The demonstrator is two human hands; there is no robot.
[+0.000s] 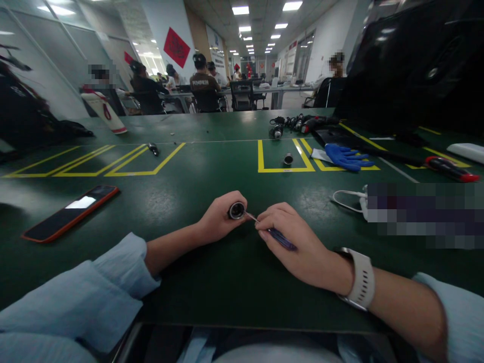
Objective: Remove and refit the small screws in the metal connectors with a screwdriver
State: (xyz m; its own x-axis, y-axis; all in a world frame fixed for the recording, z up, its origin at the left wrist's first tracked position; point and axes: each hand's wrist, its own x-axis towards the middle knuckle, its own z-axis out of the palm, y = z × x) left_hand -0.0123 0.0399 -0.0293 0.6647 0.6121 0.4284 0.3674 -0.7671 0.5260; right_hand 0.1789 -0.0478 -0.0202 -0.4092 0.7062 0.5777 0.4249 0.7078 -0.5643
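My left hand is closed around a small dark cylindrical part, its round open end with a metallic rim turned toward me. In my right hand is a screwdriver with a dark purple handle, pinched between thumb and fingers. Its thin metal shaft points up and left to the edge of the cylindrical part; whether the tip touches it I cannot tell. A similar small round part lies farther off inside a yellow taped box.
An orange-cased phone lies at left. A small dark piece sits near the left tape marks. Toward the right are a blue glove, black cables, a red-and-black tool and a white cable.
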